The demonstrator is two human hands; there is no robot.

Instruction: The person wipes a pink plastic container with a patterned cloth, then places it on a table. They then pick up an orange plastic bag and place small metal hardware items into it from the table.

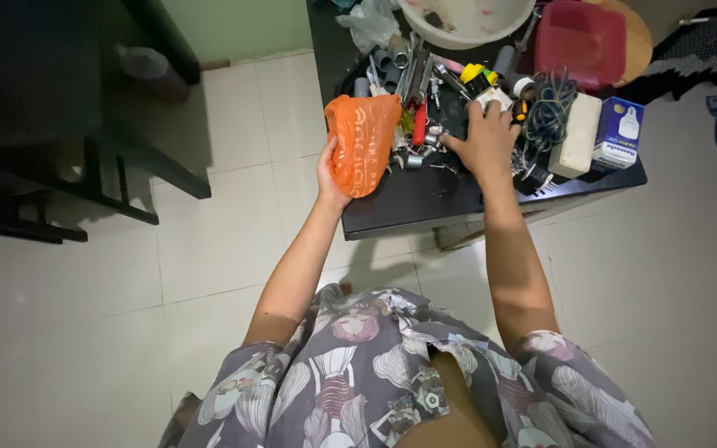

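While you stand over the dark table (425, 203), here is the spread, left to right:
Far left: a dark chair frame (85, 178) on pale floor tiles, well apart from you.
Left hand: your left hand (329, 170) grips an orange plastic bag (364, 141) by its left edge, fingers wrapped round it, holding it up at the table's left side.
Bag: it hangs crumpled and upright, just beside the heap of small metal parts (421, 149).
Middle: grey pipe pieces (387, 70) and a red-handled tool (419, 124) lie in the clutter behind the bag.
Right hand: your right hand (485, 137) is palm down in the pile, fingers spread over the bits; whether it pinches anything, I cannot tell.
Just right: a coil of dark cable (549, 108), then a cream block (578, 137) lying flat.
Far right: a small blue and white box (620, 133) at the table's edge.
Back: a pale bowl (466, 21) and a red lidded container (582, 41).
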